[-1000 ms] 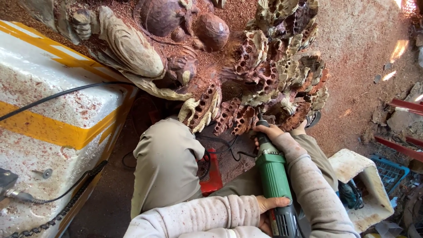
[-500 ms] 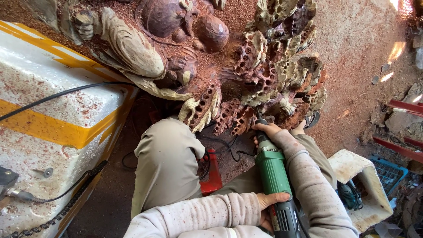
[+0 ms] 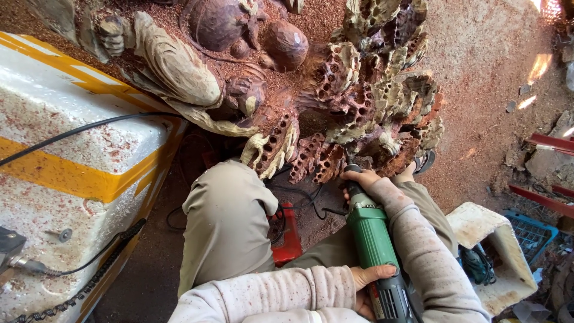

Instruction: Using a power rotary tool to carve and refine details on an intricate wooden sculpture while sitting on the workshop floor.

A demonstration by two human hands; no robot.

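Observation:
I look down at a large reddish-brown wood carving [image 3: 335, 101] with honeycomb-like holes and rounded shapes. A green and black power grinder [image 3: 371, 239] points up at its lower edge. My right hand [image 3: 362, 179] grips the tool's front neck, right against the carving. My left hand [image 3: 368, 287] wraps around the rear black body of the grinder. Both arms wear dusty pale sleeves. My bent knee in khaki trousers [image 3: 227, 221] sits left of the tool.
A white block with yellow stripes [image 3: 78, 173], dusted with red sawdust, stands at left with a black cable [image 3: 84, 128] over it. A red object [image 3: 287, 239] lies between my legs. A white foam block [image 3: 496, 239] and blue crate [image 3: 532, 233] are at right.

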